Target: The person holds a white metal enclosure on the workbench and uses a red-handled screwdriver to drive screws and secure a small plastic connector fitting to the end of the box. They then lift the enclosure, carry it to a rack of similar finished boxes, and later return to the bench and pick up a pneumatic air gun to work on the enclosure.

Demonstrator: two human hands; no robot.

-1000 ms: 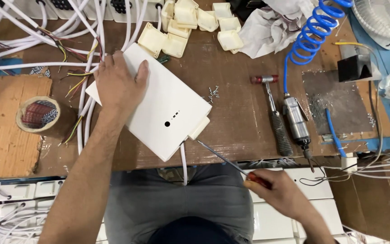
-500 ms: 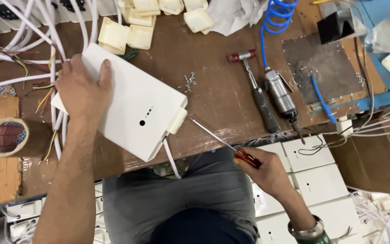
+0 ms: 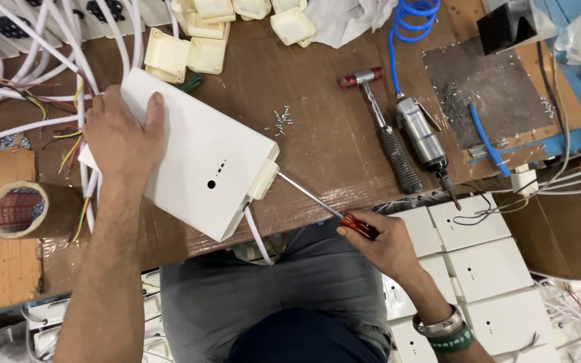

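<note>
Head view: a worn brown bench [image 3: 331, 141] fills the frame, with white cables at upper left and loose screws [image 3: 280, 121] at centre. The white box [image 3: 200, 161] lies tilted at centre left, with the left hand [image 3: 119, 138] flat on it, fingers spread. The right hand [image 3: 378, 245] grips a screwdriver [image 3: 327, 208], its tip at the box's clip.

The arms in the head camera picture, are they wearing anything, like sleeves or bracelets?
Both forearms are bare, with no sleeves in view and no gloves. The left hand has no ring or band that shows. The right hand has two bangles stacked at the wrist: a silver metal one above a green one with light markings. No watch shows.
</note>
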